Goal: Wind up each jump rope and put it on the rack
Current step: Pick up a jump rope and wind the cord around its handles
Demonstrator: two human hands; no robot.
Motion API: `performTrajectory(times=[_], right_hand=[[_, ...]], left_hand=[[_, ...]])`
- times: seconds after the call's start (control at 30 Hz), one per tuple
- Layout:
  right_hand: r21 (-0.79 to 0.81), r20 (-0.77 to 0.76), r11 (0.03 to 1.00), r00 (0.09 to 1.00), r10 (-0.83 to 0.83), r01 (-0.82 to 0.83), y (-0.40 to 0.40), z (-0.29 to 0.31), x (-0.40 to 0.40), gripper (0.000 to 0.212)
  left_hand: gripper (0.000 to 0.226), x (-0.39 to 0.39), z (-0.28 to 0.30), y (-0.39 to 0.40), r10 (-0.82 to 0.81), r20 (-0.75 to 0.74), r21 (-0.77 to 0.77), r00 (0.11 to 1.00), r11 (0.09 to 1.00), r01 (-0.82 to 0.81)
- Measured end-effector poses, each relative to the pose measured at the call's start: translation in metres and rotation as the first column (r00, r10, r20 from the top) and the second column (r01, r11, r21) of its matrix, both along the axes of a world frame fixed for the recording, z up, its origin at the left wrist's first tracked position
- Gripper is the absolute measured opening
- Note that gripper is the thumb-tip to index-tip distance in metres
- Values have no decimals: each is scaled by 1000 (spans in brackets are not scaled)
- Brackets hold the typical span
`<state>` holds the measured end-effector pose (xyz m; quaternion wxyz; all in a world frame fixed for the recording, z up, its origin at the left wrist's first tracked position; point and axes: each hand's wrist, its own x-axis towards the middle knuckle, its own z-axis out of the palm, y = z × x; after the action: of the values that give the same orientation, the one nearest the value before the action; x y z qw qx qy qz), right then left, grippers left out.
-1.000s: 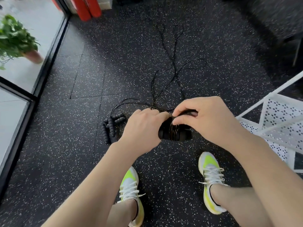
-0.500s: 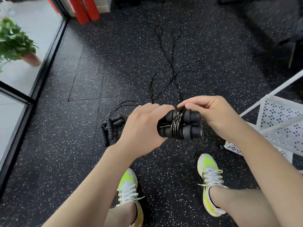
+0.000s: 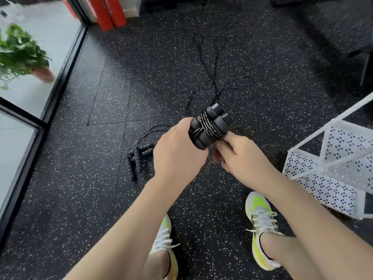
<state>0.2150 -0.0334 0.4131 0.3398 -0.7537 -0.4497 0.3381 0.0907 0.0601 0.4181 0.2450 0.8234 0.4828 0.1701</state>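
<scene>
- Head view: one wound jump rope, its two handles bound by cord, held above the floor.
- Left hand grips it; right hand pinches beneath.
- Two pairs of loose handles lie beside it; one rack at right.
- Bundle now tilted upward.

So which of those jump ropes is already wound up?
The jump rope in the hands, cord coiled round its handles; the ropes on the floor lie loose.

I saw the wound jump rope, two black foam handles bound side by side by cord coils, tilted up-right above the floor. Other jump ropes lay loose on the floor at left, near the white rack.
</scene>
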Motion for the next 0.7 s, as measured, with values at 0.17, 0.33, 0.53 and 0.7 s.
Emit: performTrajectory(times=[0.17,0.33,0.53,0.7], right_hand=[[-68,85,992,990,109,-103,-5,9,-11,25],[-187,208,962,949,236,-198,-9,15,-16,29],[-137,251,960,928,274,-246,-11,19,-19,31],[-31,300,985,939,169,-167,-10,23,-4,22]], left_hand=[[25,-3,-7,7,73,-149,53,986,996,-66],[23,-8,-20,12,79,-270,83,960,995,-58],[28,-11,-30,15,41,-341,116,939,993,-1],[31,-14,-34,14,-86,-328,196,941,968,156]])
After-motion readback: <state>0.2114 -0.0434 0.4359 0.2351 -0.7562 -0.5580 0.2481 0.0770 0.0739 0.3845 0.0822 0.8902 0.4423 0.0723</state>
